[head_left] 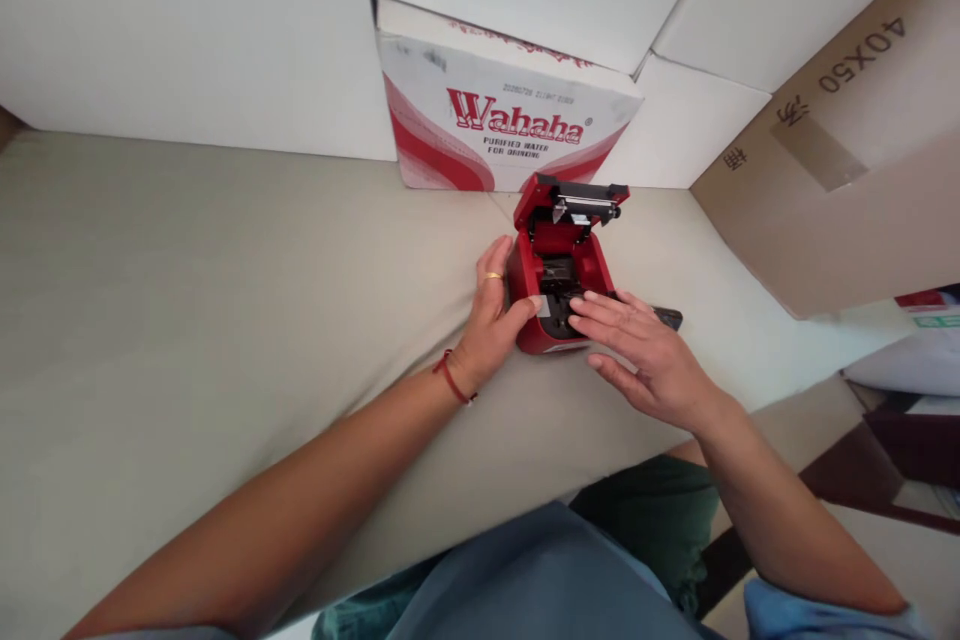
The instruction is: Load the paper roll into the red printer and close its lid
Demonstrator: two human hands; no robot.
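A small red label printer [526, 270] stands on the table with its lid [574, 200] raised, showing a black inside with a roller under the lid. My left hand [495, 310] grips the printer's left side, its thumb over the front rim beside a small pale patch [543, 305]. Over the front right of the opening lies my right hand [637, 350], fingers stretched out and tips at the black inner part [559, 317]. Whether those fingertips press on anything is hard to see. A black object [669, 318] shows partly behind my right hand.
The pale table [225, 300] runs far to the left. Behind the printer stands a Wahaha water carton [517, 120] among stacked white boxes [187, 30]. A large brown cardboard box [847, 150] bounds the right side. The table's front edge is close to my body.
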